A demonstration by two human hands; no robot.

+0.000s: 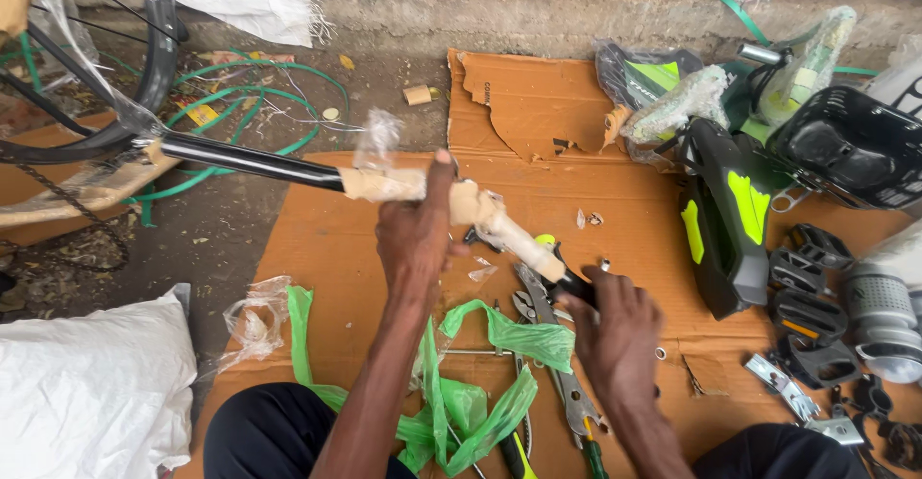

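Black and glossy where it is bare, the long metal bicycle tube (252, 160) runs from the upper left of the frame down toward the lower middle, its near stretch wrapped in tan paper and foam padding (480, 212). That slant is its long axis. Both hands sit on it: the left hand (415, 239) wraps the padded middle from below, thumb raised over the top, and the right hand (619, 330) closes around the dark lower end. The left hand is nearer the padding; the right is nearer the tip.

Under the tube lies a flat sheet of brown cardboard (615, 186) on the ground, with a crumpled green plastic bag (480, 383) and steel pliers (552, 344) just below the hands. To the right, close to the tip, stand a black and lime plastic cover (725, 224) and black pedals (807, 292). At the upper left edge a black bicycle wheel (158, 66) meets the tube's far end. Open cardboard remains above the tube, toward the frame's upper middle.
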